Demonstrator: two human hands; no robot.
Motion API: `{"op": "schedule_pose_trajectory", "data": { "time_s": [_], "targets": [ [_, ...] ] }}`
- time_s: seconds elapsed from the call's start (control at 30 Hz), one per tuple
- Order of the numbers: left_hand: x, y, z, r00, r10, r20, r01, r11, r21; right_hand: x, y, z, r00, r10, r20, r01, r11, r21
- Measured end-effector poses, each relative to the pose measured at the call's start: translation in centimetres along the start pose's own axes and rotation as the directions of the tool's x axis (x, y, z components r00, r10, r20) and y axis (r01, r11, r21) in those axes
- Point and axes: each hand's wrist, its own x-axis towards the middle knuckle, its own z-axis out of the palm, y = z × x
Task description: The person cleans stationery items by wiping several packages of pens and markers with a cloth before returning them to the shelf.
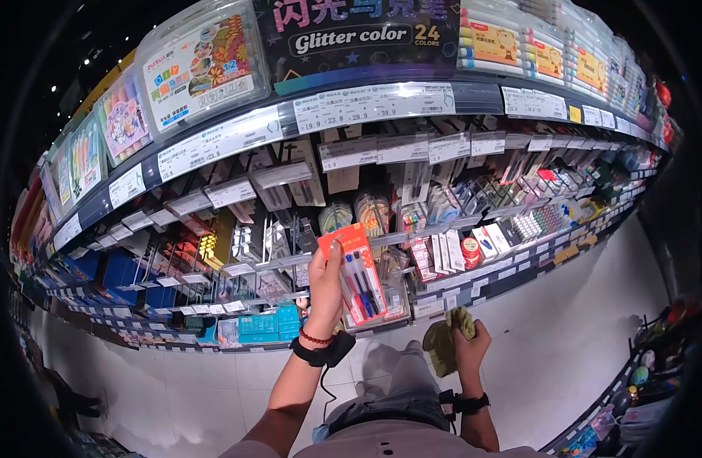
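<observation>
My left hand (325, 286) is raised in front of the stationery shelves and grips a flat pack of pens (360, 275) with an orange-red card top and a clear front showing several dark and blue pens. The pack stands upright, close to the hanging goods on the middle shelf. Lower and to the right, my right hand (471, 348) is closed on a crumpled yellow-green cloth (446, 340), held near my waist above the floor. Both wrists wear black bands.
A long curved shelf unit (381, 103) runs across the view with price tags, hanging pen packs, tape rolls and boxed marker sets; a "Glitter color" box (358, 34) sits on top. Pale tiled floor (564, 343) lies below. Another display (641, 382) stands at lower right.
</observation>
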Motion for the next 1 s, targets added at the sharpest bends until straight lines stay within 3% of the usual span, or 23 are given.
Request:
{"op": "schedule_pose_trajectory", "data": {
  "time_s": [0.1,0.13,0.2,0.3,0.4,0.43,0.47,0.53,0.67,0.7,0.8,0.83,0.87,0.93,1.0],
  "targets": [
    [4.7,0.1,2.0,0.996,0.038,0.086,-0.053,0.981,0.187,2.4,3.9,-1.9,0.996,0.034,-0.086,-0.031,0.999,0.035],
    [6.4,-0.6,2.5,0.996,0.058,0.071,-0.070,0.983,0.169,3.3,4.6,-2.4,0.993,0.051,-0.103,-0.047,0.998,0.043],
    [9.3,-0.8,3.2,0.994,0.006,0.105,-0.040,0.945,0.323,5.4,4.6,-3.1,0.987,0.074,-0.144,-0.063,0.995,0.080],
    [12.5,-2.4,5.5,0.988,0.137,0.077,-0.152,0.960,0.235,8.3,5.2,-4.0,0.978,0.109,-0.179,-0.082,0.985,0.153],
    [14.9,-4.6,6.4,0.981,0.181,-0.069,-0.162,0.961,0.223,11.0,5.7,-4.5,0.973,0.065,-0.221,-0.027,0.985,0.168],
    [15.7,-5.8,6.7,0.942,0.311,-0.124,-0.273,0.927,0.257,11.8,5.4,-4.8,0.977,0.088,-0.196,-0.046,0.977,0.209],
    [16.5,-7.2,5.9,0.897,0.442,-0.023,-0.379,0.795,0.475,12.9,5.6,-4.8,0.978,0.090,-0.188,-0.053,0.979,0.194],
    [17.0,-8.3,4.6,0.775,0.578,0.256,-0.523,0.359,0.773,14.9,6.3,-5.2,0.980,0.101,-0.173,-0.073,0.984,0.164],
    [15.9,-7.3,7.2,0.900,0.418,-0.123,-0.322,0.828,0.459,18.7,7.4,-5.5,0.983,0.125,-0.136,-0.100,0.978,0.182],
    [16.0,-7.4,7.3,0.873,0.477,-0.102,-0.412,0.832,0.371,19.5,7.3,-5.6,0.987,0.114,-0.115,-0.088,0.973,0.212],
    [17.1,-8.2,6.3,0.747,0.665,0.005,-0.535,0.597,0.598,21.9,8.1,-5.6,0.995,0.059,-0.081,-0.046,0.987,0.157],
    [17.2,-8.3,6.0,0.794,0.596,-0.121,-0.493,0.747,0.447,22.6,8.4,-5.5,0.997,0.058,-0.055,-0.048,0.986,0.161],
    [16.5,-7.5,7.4,0.818,0.556,-0.144,-0.512,0.820,0.257,23.2,8.8,-5.3,0.998,0.063,-0.029,-0.057,0.985,0.163],
    [16.3,-6.9,7.9,0.808,0.552,-0.208,-0.502,0.829,0.246,24.4,10.4,-5.1,0.999,0.038,0.028,-0.040,0.998,0.055],
    [16.6,-6.7,7.4,0.826,0.508,-0.242,-0.460,0.857,0.232,25.3,12.1,-4.7,0.992,0.114,0.060,-0.101,0.977,-0.186]
  ]
}}
